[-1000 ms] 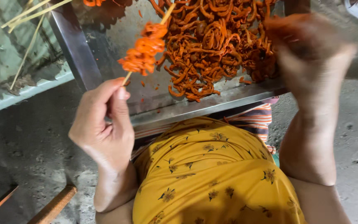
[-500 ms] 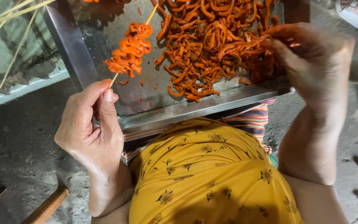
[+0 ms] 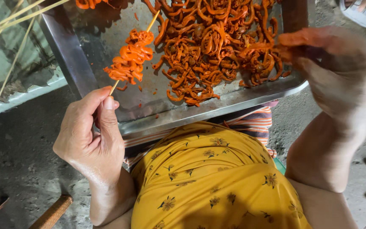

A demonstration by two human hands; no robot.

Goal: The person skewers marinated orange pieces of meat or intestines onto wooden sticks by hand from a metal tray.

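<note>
Left hand (image 3: 90, 138) grip pinching skewer (image 3: 130, 59) over tray (image 3: 217, 108) edge; right hand (image 3: 339, 72) grip indiscernible.

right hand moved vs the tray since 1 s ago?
Yes. The right hand has drawn back from over the orange strips toward the metal tray's near right corner, with a strip pinched in its fingertips.

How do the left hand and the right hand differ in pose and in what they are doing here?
The left hand pinches a skewer upright, threaded with orange strips; the right hand reaches into the pile of strips on the metal tray. The left is sharp and clear of the tray, the right blurred and over it. Both are bare.
</note>
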